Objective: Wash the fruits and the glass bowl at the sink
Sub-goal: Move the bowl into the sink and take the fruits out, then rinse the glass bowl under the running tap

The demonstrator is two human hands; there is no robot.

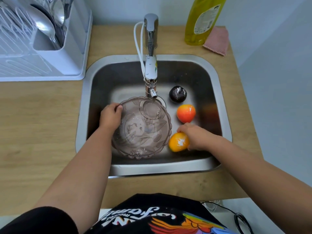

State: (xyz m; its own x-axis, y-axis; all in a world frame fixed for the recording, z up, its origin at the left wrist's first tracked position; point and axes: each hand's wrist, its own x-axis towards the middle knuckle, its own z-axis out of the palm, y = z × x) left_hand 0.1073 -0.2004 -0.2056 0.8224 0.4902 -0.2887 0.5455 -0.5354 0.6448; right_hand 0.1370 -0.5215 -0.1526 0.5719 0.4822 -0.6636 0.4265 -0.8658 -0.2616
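Left hand (110,115) grips the far-left rim of the glass bowl (141,129), fingers curled over the scalloped edge, and holds the bowl tilted inside the sink (217,92), its open side facing up toward the camera. Water from the faucet (150,53) falls onto the bowl's far edge, just below the spout. Right hand (194,137) reaches into the sink on the bowl's right and closes on the orange fruit (178,141), fingertips on its top and palm against its right side; the fruit lies touching or just beside the bowl's right rim.

Beyond that hand, still right of the bowl, the red-and-yellow fruit (186,113) rests on the sink floor, its narrower end pointing toward the person. Farther back, the dark purple fruit (178,94) sits near the faucet's spout.

On the worktop (42,124) behind the sink's right corner stands a yellow dish-soap bottle (200,21); its label is too small to read. A pink sponge (217,41) lies against it. A white drying rack (40,39) with spoons sits left of the faucet.
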